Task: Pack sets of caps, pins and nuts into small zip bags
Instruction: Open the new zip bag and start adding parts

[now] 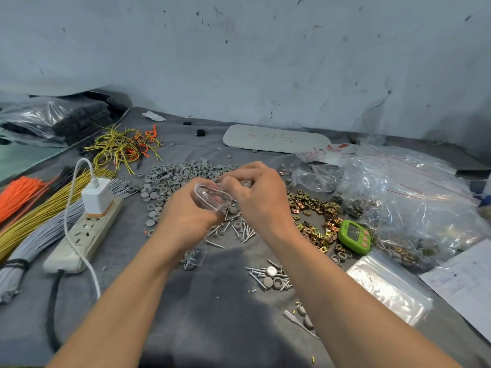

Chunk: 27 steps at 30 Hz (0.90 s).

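In the head view, the left hand (186, 212) is gripping a small zip bag (211, 196) from below, above the middle of the table (212, 320). The right hand (256, 193) is curling its fingers over the bag's open mouth and pinching its lip. Whether it is also feeding parts in, I cannot tell, and the bag is looking empty or nearly so. From the hands, the caps (180, 173) are lying heaped at eleven o'clock, the pins (235, 231) at six and the nuts (316, 211) at three. Further out at three o'clock, a big clear sack (414, 197) is holding what look like filled packets, so many sets are probably done. At four o'clock a stack of empty bags (388, 285) is waiting, and with the loose piles this large, plenty seems left.
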Each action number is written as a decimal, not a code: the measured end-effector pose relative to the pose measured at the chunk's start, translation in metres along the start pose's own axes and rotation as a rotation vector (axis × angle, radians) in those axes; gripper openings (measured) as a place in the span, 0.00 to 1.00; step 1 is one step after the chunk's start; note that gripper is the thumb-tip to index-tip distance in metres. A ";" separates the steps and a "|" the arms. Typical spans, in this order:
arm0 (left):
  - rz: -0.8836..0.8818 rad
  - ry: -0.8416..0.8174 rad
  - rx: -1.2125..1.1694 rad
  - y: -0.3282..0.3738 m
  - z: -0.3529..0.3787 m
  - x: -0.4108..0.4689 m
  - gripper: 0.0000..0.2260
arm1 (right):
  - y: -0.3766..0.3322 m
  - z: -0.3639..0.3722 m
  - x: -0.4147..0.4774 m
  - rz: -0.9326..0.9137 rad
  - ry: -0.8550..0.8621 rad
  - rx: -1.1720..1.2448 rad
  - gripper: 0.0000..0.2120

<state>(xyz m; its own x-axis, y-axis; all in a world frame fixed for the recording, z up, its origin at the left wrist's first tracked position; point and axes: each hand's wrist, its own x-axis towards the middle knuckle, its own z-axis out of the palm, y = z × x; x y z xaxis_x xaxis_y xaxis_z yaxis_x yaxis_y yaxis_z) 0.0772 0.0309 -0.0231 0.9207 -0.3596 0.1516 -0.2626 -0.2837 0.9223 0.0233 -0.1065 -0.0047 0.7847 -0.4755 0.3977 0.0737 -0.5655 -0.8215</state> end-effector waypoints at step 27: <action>-0.048 0.036 0.056 -0.003 -0.008 0.000 0.20 | -0.010 -0.002 -0.003 -0.100 -0.043 -0.131 0.03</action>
<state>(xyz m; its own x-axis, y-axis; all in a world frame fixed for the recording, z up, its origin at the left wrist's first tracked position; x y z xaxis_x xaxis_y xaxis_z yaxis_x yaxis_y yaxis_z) 0.0804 0.0389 -0.0226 0.9420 -0.3129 0.1210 -0.2326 -0.3492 0.9077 0.0187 -0.1010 0.0035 0.8032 -0.3847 0.4549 0.0744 -0.6928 -0.7172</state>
